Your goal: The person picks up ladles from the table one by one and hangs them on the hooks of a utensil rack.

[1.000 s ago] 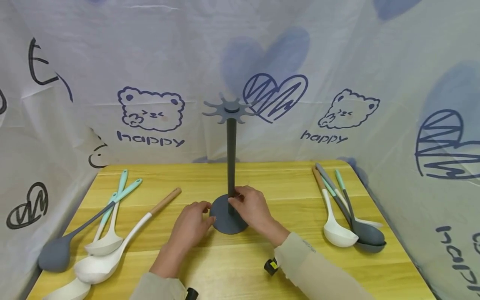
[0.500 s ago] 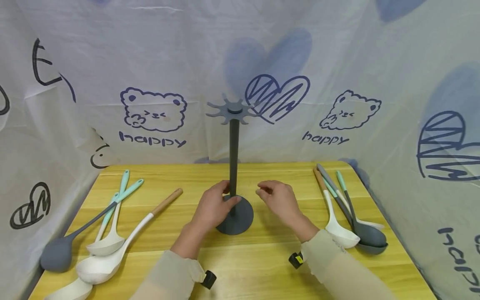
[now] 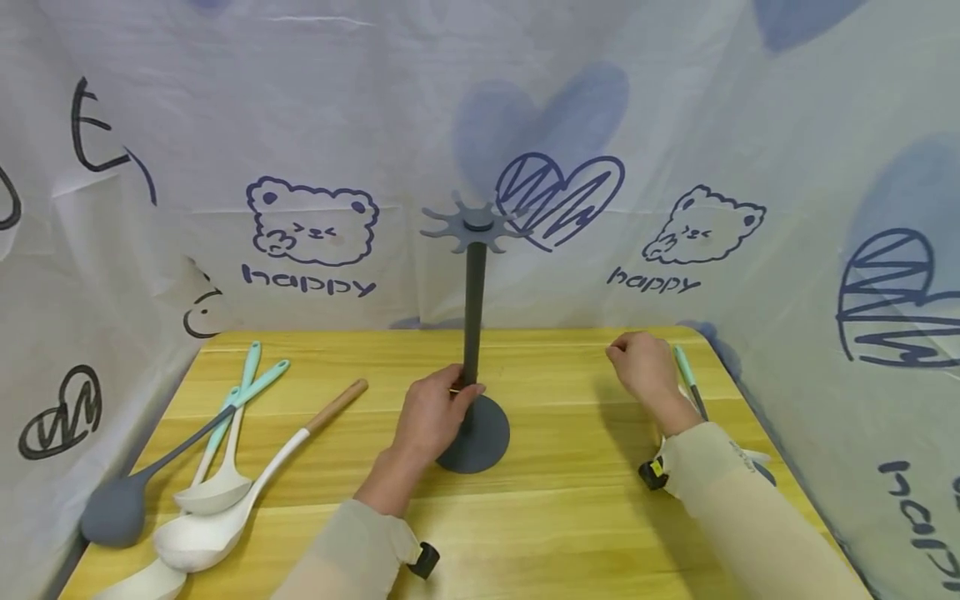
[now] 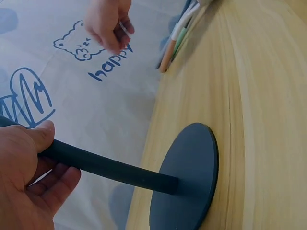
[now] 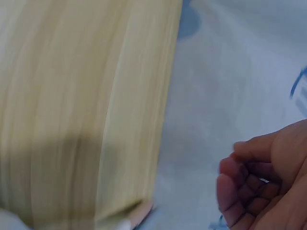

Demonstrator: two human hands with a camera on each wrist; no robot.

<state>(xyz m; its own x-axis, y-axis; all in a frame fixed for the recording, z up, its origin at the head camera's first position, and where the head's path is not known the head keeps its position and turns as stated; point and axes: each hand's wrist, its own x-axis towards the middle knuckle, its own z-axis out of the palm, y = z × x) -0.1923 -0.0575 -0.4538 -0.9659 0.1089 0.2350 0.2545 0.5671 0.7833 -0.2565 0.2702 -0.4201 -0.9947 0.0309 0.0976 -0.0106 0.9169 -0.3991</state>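
Stand [image 3: 474, 308] upright on table [image 3: 562, 533], left hand [image 3: 427, 418] on pole [image 4: 115, 170]

Stand sits about midway between the table's left and right edges, in from the back edge. Left hand pinches the lower pole, thumb one side, fingers the other; right hand [image 3: 647, 368] hovers near the back right corner, fingers loosely curled, nothing in it. Handling guess: stiff, smooth, slightly slippery, not fragile, most weight in the round base [image 4: 192, 160]. Grip low on the pole or by the base rim; avoid lifting by the hooked top [image 3: 478, 225], thin arms may flex. Count: 1 stand, hook arms too fine to count reliably. Left pile [image 3: 197, 542] by the left edge: 4 utensils, 3 mint handles, 1 wood. Right pile [image 3: 687, 372] by the right edge: at least 3 handles (wood, mint, grey), rest hidden by right sleeve [image 3: 750, 508]
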